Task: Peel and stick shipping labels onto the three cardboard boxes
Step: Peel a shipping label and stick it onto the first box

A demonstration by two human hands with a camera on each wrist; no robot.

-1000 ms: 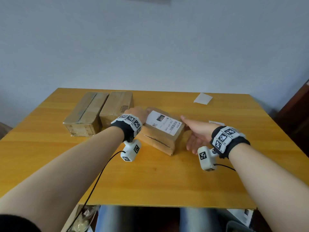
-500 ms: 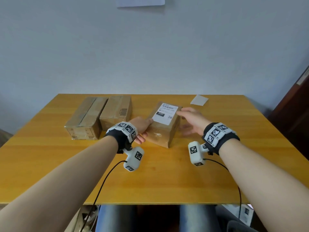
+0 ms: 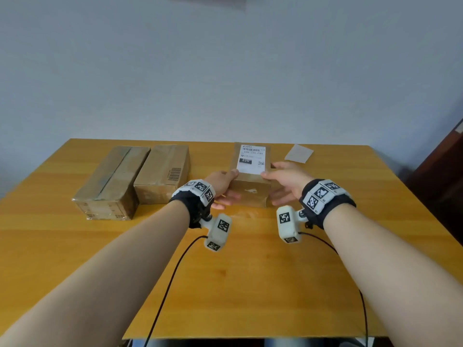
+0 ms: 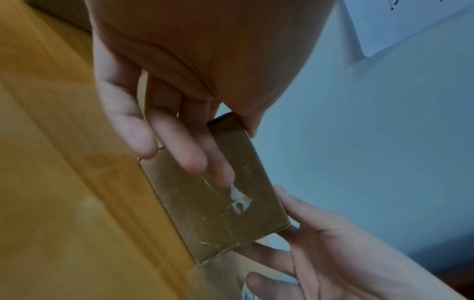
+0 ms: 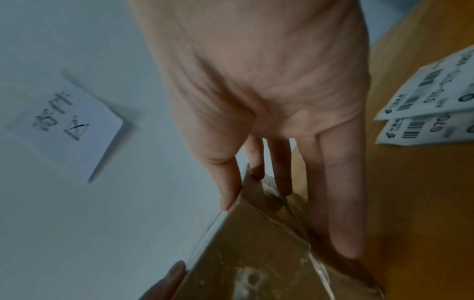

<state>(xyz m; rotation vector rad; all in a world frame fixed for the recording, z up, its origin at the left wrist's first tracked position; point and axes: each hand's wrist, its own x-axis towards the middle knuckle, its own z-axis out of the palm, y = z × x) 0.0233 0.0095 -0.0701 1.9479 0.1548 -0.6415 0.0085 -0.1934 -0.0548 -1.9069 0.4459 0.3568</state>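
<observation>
— What are the fingers doing?

— Both hands grip the labelled box (image 3: 251, 171) at centre frame in the head view. The left hand (image 3: 223, 182) has its thumb on the top near corner and its fingers (image 4: 179, 140) spread, fairly straight, across the near end face. The right hand (image 3: 288, 181) mirrors it: thumb on the top edge, fingers (image 5: 341, 192) long and nearly straight down the box's right side (the little finger reaching lowest).

— Is the box lifted?

— I cannot tell; its near end sits low, close to the table (image 3: 238, 284).

— And the label?

— A white label (image 3: 251, 159) lies flat on the box's top, barcode at the far end.

— What lies around it?

— Two more boxes, side by side and touching, in the left of the frame: the left box (image 3: 112, 181) and the middle box (image 3: 162, 176), well apart from the held one. A pale backing sheet (image 3: 299, 153) lies near the far right edge. The right wrist view shows loose labels (image 5: 431, 105) at the frame's right.

— The room?

— Orange wooden tabletop against a pale blue-grey wall (image 3: 225, 71), with a paper note (image 5: 64, 121) on it. Bare tabletop fills the near half of the head view.
</observation>
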